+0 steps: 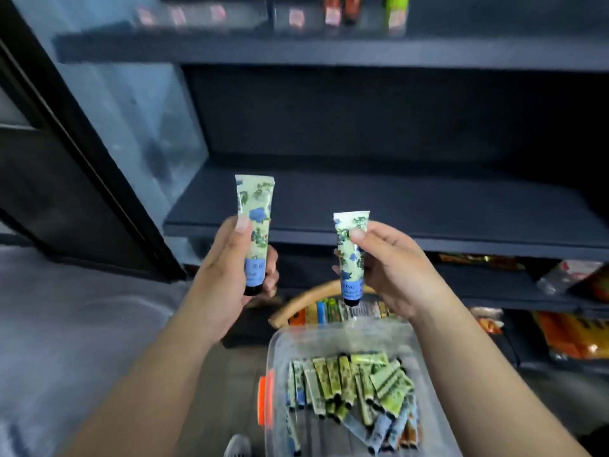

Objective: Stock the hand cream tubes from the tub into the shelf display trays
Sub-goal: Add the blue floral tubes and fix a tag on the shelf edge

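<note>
My left hand (pixel 227 268) grips a pale green hand cream tube (pixel 255 222) with blue flowers, upright, black cap down. My right hand (pixel 390 268) pinches a second matching tube (pixel 351 258), also cap down, a little lower and to the right. Both tubes hang in front of the dark middle shelf (pixel 412 206). Below them stands a clear plastic tub (pixel 342 334) with an orange latch, holding several green, blue and brown tubes (pixel 349 387). No display tray shows on the middle shelf.
An upper shelf (pixel 296 51) carries small bottles and price tags. Lower right shelves hold orange snack packets (pixel 573 334). A wicker basket (pixel 316 301) with colourful packs sits behind the tub. A glass door with a black frame (pixel 99 143) stands at left.
</note>
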`<control>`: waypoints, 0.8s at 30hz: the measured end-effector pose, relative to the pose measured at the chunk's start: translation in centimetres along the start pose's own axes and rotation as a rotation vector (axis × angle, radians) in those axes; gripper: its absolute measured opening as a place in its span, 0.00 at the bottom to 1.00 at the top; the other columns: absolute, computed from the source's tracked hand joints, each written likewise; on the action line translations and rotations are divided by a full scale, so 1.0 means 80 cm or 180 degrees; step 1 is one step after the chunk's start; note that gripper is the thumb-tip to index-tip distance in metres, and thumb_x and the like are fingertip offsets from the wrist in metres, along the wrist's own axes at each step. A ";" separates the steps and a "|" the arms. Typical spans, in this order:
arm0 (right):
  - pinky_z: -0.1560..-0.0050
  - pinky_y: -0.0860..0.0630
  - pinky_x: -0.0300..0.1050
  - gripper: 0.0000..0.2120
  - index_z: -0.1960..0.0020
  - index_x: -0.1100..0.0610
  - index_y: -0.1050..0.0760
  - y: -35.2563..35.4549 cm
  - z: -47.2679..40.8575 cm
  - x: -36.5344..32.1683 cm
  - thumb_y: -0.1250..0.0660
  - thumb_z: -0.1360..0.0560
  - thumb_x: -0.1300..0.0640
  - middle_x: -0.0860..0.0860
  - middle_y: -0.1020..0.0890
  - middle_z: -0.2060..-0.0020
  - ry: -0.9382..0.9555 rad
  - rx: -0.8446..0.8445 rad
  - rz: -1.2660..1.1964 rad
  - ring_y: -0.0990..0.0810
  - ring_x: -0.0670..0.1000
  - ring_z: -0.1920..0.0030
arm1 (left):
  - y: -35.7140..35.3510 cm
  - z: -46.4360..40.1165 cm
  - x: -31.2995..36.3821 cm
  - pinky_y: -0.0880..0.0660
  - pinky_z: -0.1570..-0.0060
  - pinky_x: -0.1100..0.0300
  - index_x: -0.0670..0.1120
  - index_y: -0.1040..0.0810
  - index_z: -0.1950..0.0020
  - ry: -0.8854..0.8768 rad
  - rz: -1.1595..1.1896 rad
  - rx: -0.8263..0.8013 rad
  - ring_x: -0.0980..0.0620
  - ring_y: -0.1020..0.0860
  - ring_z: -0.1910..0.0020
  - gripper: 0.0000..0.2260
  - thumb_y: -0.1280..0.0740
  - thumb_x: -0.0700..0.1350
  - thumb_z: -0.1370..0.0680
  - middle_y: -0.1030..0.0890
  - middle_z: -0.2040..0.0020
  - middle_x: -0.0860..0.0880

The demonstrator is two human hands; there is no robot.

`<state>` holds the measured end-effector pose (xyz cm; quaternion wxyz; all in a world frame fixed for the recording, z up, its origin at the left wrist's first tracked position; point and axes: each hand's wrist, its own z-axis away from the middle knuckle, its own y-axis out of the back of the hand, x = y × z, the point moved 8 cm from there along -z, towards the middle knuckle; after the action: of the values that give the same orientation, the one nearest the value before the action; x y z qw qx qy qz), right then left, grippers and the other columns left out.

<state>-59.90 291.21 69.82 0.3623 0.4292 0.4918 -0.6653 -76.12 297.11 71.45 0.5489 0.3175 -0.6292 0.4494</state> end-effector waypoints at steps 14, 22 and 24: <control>0.56 0.27 0.45 0.08 0.55 0.52 0.22 -0.127 -0.093 -0.221 0.29 0.33 0.59 0.46 0.19 0.66 0.1637 0.0497 0.0776 0.22 0.46 0.62 | 0.049 -0.176 0.223 0.23 0.53 0.49 0.54 0.29 0.53 -0.1193 -0.0319 -0.0948 0.55 0.18 0.53 0.06 0.34 0.50 0.26 0.17 0.60 0.57; 0.63 0.20 0.42 0.07 0.54 0.55 0.28 -0.155 -0.158 -0.293 0.36 0.26 0.67 0.52 0.22 0.58 0.1998 0.1066 0.0976 0.22 0.48 0.62 | 0.096 -0.290 0.283 0.25 0.52 0.57 0.55 0.25 0.55 -0.1325 -0.0386 -0.0508 0.61 0.21 0.59 0.06 0.37 0.43 0.22 0.20 0.60 0.58; 0.58 0.21 0.49 0.10 0.53 0.54 0.29 -0.153 -0.168 -0.304 0.37 0.26 0.68 0.56 0.24 0.55 0.2008 0.1174 0.1060 0.22 0.51 0.59 | 0.101 -0.304 0.288 0.25 0.51 0.56 0.54 0.25 0.54 -0.1316 -0.0456 -0.0474 0.62 0.21 0.61 0.06 0.36 0.42 0.23 0.19 0.62 0.58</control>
<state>-59.09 308.76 94.63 0.2132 0.7441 0.3750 -0.5102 -78.00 324.67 92.04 0.4607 0.4053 -0.7356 0.2870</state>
